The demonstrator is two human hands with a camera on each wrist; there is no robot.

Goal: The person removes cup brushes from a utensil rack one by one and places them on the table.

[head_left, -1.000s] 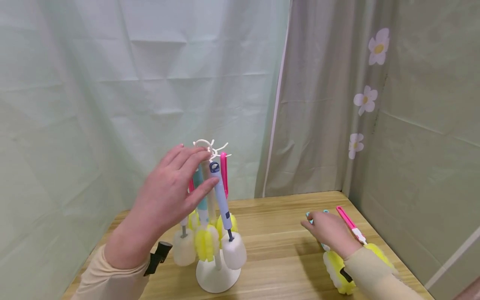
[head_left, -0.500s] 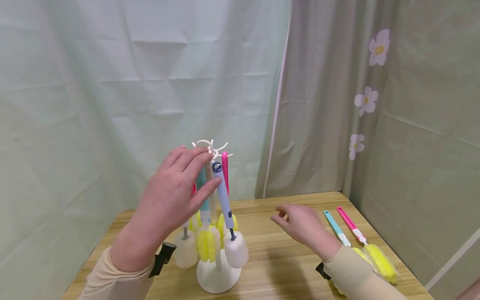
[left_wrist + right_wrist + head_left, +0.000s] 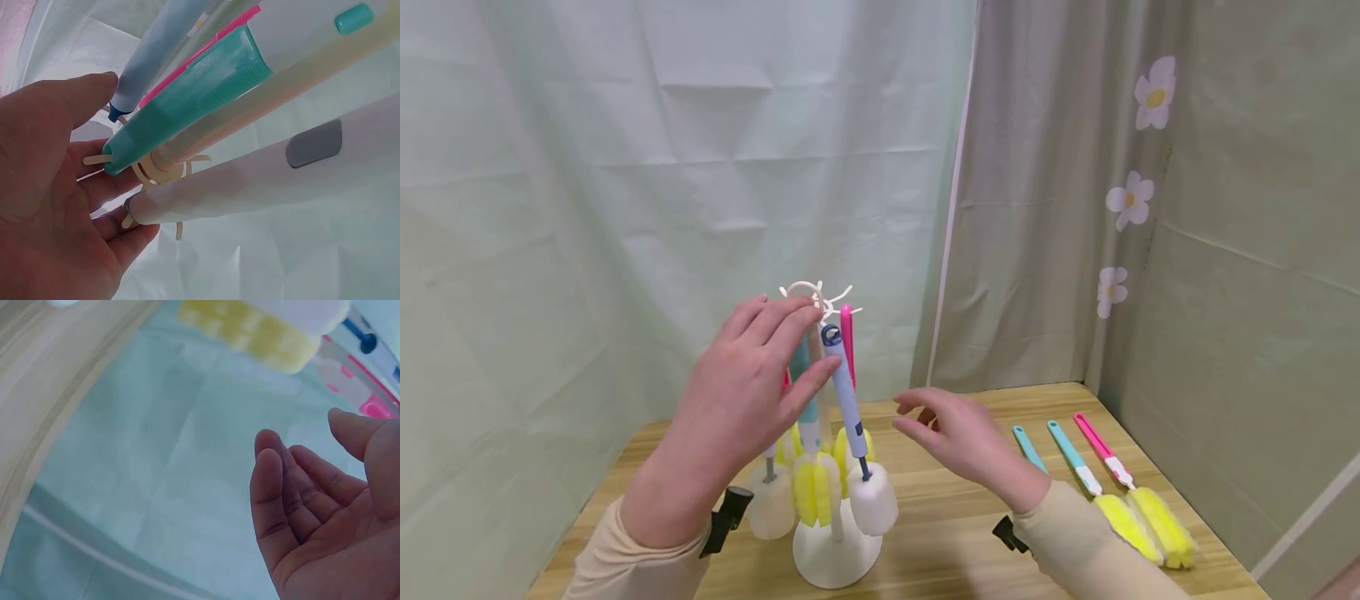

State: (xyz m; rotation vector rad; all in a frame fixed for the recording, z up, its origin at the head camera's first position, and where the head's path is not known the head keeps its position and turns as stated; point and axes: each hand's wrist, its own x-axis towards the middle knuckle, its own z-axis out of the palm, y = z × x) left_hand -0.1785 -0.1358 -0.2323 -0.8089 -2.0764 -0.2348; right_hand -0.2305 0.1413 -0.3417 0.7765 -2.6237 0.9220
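Bottle brushes hang by their handles from the hooks of a white stand (image 3: 827, 560). My left hand (image 3: 741, 387) is at the stand's top, fingers behind the hooks. In the left wrist view its thumb lies at the top of a pale blue brush handle (image 3: 156, 53); a teal brush handle (image 3: 187, 100) and a white brush handle (image 3: 237, 175) hang in front of the fingers. My right hand (image 3: 966, 433), fingers loosely bent, holds nothing and hovers right of the stand. In the right wrist view a yellow-and-white sponge head (image 3: 262, 337) hangs beyond it.
Bottle brushes lie on the wooden table's right side: a pink-handled brush (image 3: 1097, 437), a teal-handled brush (image 3: 1071, 454) and another teal-handled brush (image 3: 1028, 448) partly behind the right arm. Pale curtains (image 3: 737, 167) stand behind and beside the table (image 3: 925, 533).
My right hand has moved left from the brushes on the table toward the stand, uncovering the teal-handled ones. My left hand has stayed at the stand's top.
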